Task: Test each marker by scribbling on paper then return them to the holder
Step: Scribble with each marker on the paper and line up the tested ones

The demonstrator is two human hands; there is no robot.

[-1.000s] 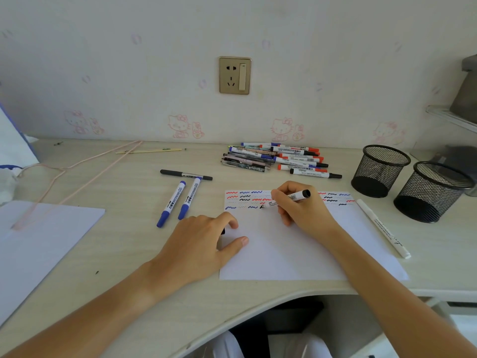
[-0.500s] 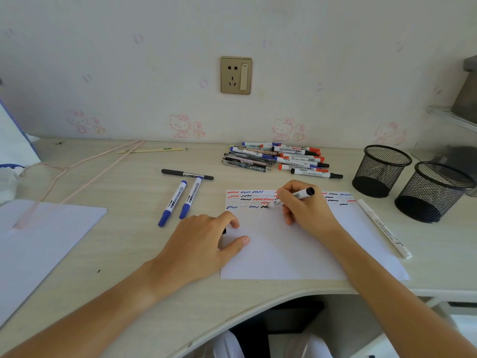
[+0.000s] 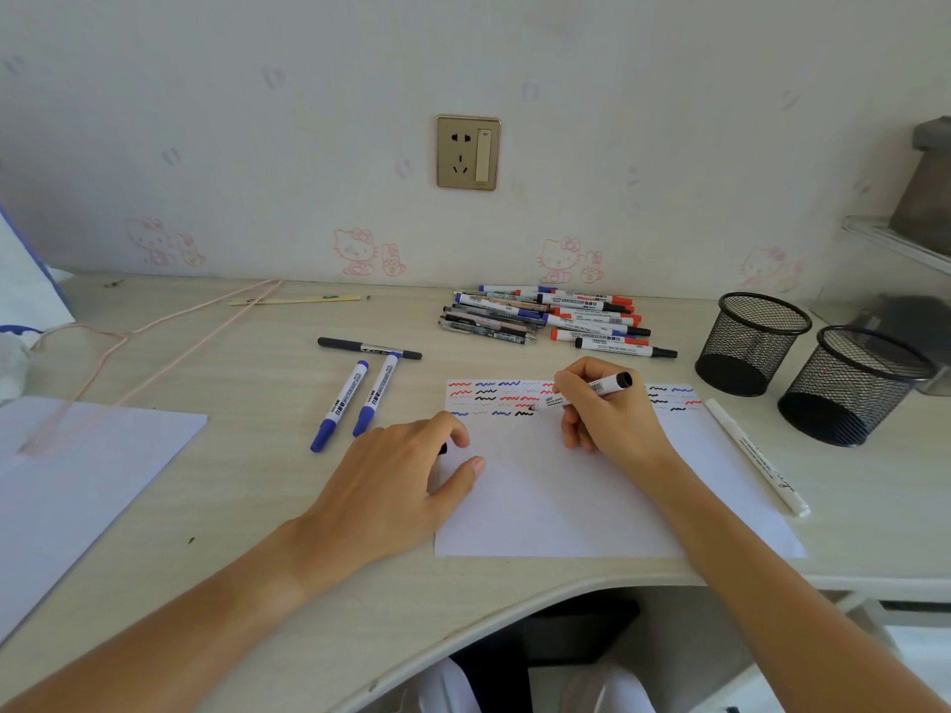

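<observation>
Fingers of the right hand (image 3: 610,419) are pinched round a black whiteboard marker (image 3: 586,392), its tip laid on the paper (image 3: 566,506) among three rows of red, blue and black squiggles. The paper's edge is pressed by the left hand (image 3: 396,481), something small and dark curled under its fingers. Both mesh holders (image 3: 751,344) are seen empty; the marker pile (image 3: 545,316) is judged unreturned
</observation>
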